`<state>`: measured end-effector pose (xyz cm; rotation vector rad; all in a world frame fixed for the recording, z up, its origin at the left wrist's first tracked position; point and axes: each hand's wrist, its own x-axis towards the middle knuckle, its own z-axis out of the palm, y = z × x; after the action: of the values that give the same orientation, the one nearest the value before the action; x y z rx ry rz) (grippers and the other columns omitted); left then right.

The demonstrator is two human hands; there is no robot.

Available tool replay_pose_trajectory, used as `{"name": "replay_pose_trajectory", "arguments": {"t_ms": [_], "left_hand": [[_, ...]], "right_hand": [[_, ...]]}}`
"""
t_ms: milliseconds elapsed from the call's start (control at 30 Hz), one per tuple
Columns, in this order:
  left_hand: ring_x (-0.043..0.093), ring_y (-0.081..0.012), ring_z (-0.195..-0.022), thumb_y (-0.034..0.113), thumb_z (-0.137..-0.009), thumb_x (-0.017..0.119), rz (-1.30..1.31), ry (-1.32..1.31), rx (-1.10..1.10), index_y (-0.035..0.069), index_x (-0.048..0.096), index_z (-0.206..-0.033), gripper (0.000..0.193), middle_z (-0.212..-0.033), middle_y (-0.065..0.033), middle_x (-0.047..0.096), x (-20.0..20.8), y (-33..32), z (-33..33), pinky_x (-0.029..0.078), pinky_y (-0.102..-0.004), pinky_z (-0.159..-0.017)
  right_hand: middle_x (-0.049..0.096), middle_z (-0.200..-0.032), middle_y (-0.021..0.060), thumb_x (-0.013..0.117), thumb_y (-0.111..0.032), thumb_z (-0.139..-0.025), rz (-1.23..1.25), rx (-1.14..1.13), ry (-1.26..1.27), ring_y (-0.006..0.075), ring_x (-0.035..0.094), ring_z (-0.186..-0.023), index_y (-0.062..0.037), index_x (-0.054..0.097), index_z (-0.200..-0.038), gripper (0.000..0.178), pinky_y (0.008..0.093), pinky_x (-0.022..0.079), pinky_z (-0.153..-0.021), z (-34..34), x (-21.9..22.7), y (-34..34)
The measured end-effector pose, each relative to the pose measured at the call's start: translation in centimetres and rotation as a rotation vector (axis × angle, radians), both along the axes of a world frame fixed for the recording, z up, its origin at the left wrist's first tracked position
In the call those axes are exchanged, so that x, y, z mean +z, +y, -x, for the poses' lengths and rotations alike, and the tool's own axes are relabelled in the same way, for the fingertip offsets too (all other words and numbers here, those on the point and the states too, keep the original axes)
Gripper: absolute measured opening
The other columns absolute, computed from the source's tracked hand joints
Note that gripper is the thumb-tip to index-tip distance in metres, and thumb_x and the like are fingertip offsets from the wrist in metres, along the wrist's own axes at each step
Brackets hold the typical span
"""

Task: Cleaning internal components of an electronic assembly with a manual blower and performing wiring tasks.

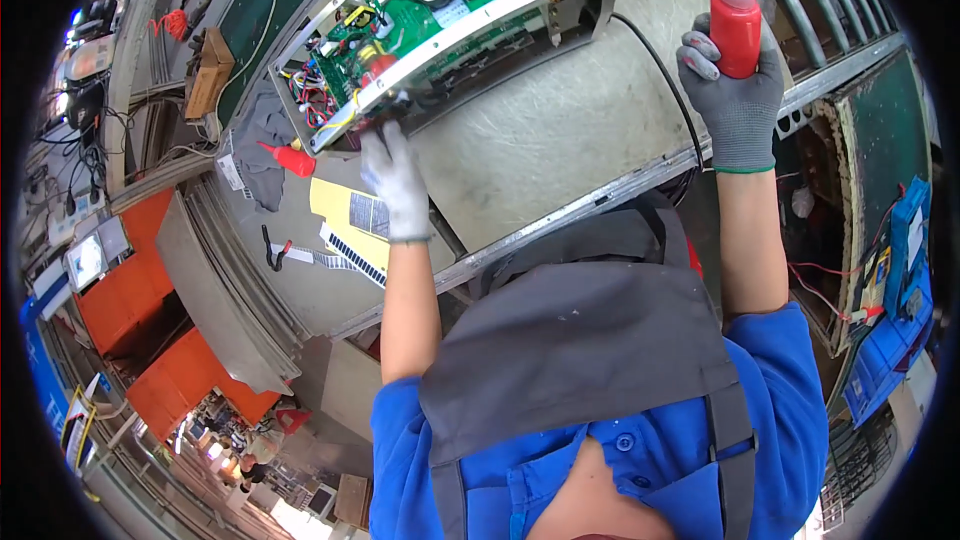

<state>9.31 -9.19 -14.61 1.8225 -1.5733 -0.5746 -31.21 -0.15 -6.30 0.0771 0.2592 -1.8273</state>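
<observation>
At the left, a small red bottle lies on its side beside a grey cloth, its nozzle pointing left and away from the wearer. A yellow sheet lies just right of it.

Next comes the left hand, in a pale glove, its fingers reaching to the near left corner of the uncovered electronic unit. The fingertips are blurred there, so I cannot tell whether they pinch the edge or merely rest by it. The unit sits on the counter, its long axis slanting from near left to far right, with the green circuit board exposed. It looks heavy and stiff in its metal frame, but the board and loose wires are probably fragile — the bare frame rails or case ends seem the safer hold. A black cable runs from around its right end to the counter's near edge.

At the far right, the right hand, in a dark grey glove, wraps its fingers around the lower body of the red squeeze bottle, clear of the unit. Its long axis runs nearly straight up the view, nozzle toward the top edge. It is likely light, soft-walled and a little slick — best held around the body, leaving the thin nozzle free.
</observation>
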Motion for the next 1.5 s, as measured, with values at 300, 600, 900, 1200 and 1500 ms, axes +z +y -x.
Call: {"name": "replay_pose_trajectory", "arguments": {"t_ms": [300, 600, 900, 1200, 1500], "left_hand": [[0.069, -0.0387, -0.079, 0.024, -0.082, 0.067, 0.177, -0.217, -0.032, 0.000, 0.074, -0.092, 0.027, -0.085, -0.0236, 0.070, -2.1, -2.9, 0.6, 0.052, -0.0454, -0.072], [0.065, -0.0409, -0.080, 0.032, -0.094, 0.059, 0.019, -0.535, -0.191, 0.002, 0.071, -0.098, 0.032, -0.098, -0.0245, 0.069, -0.2, -1.9, 0.4, 0.052, -0.0478, -0.075], [0.052, -0.0356, -0.130, 0.019, -0.101, 0.051, 0.788, -0.331, -0.447, 0.002, 0.055, -0.134, 0.038, -0.130, -0.0168, 0.062, 11.6, -3.7, -4.3, 0.040, -0.0442, -0.109], [0.064, -0.0357, -0.110, 0.030, -0.105, 0.041, 0.562, -0.320, -0.548, 0.011, 0.066, -0.121, 0.036, -0.117, -0.0168, 0.068, 11.7, -21.2, -1.8, 0.049, -0.0453, -0.095], [0.063, -0.0338, -0.113, 0.018, -0.103, 0.043, 0.533, -0.049, -0.616, 0.012, 0.061, -0.128, 0.031, -0.123, -0.0145, 0.067, 10.0, -25.7, -1.4, 0.051, -0.0423, -0.097]], "right_hand": [[0.051, -0.095, 0.0128, 0.059, -0.030, -0.094, -0.151, -0.097, -0.010, 0.0214, 0.045, -0.076, 0.0012, 0.046, -0.123, 0.044, 0.0321, 0.038, -0.062, 0.1, -1.4, 5.2], [0.053, -0.090, 0.0106, 0.062, -0.041, -0.094, -0.182, -0.059, 0.036, 0.0230, 0.050, -0.074, -0.0020, 0.052, -0.117, 0.047, 0.0327, 0.039, -0.057, -2.7, -1.2, 4.9], [0.055, -0.091, 0.0079, 0.060, -0.047, -0.097, -0.166, 0.105, 0.215, 0.0173, 0.052, -0.073, 0.0008, 0.054, -0.119, 0.053, 0.0282, 0.042, -0.056, -8.2, -0.3, 5.2], [0.061, -0.104, 0.0099, 0.075, -0.024, -0.082, -0.259, 0.057, 0.934, 0.0169, 0.060, -0.085, -0.0028, 0.052, -0.119, 0.048, 0.0296, 0.049, -0.069, -16.8, 2.8, -0.9], [0.062, -0.102, 0.0098, 0.081, -0.009, -0.078, -0.196, -0.334, 1.799, 0.0189, 0.062, -0.092, -0.0019, 0.058, -0.107, 0.037, 0.0318, 0.051, -0.083, -21.9, 3.3, -10.2]]}}
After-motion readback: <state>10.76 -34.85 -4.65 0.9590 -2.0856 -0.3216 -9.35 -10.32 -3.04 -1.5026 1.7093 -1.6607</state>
